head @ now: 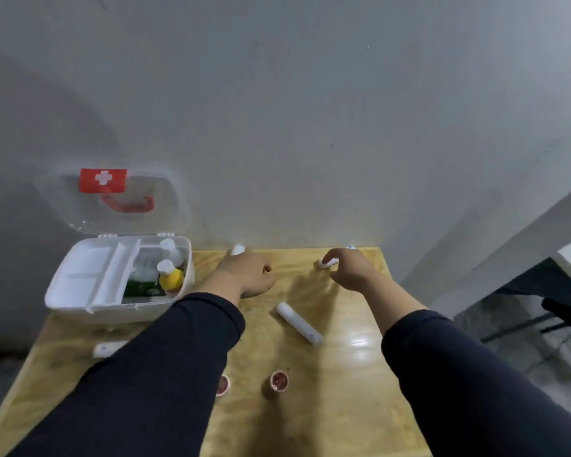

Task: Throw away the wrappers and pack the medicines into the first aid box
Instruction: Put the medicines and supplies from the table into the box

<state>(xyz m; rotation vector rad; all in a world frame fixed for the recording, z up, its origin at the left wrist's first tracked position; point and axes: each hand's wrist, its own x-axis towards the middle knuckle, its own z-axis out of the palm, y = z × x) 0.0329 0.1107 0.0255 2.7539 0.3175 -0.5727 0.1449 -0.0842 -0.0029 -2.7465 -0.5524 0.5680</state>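
- Nearest, two small red-lined cups (pixel 279 381) and a flat white packet (pixel 108 348) lie unpacked on the table (pixel 343 407).
- A white roll (pixel 299 323) waits mid-table.
- Left hand (pixel 249 273) is closed around a white tube (pixel 237 249); right hand (pixel 351 268) pinches a small white piece (pixel 327 262).
- The first aid box (pixel 89 291) is open, bottles inside; packing seems partly done.
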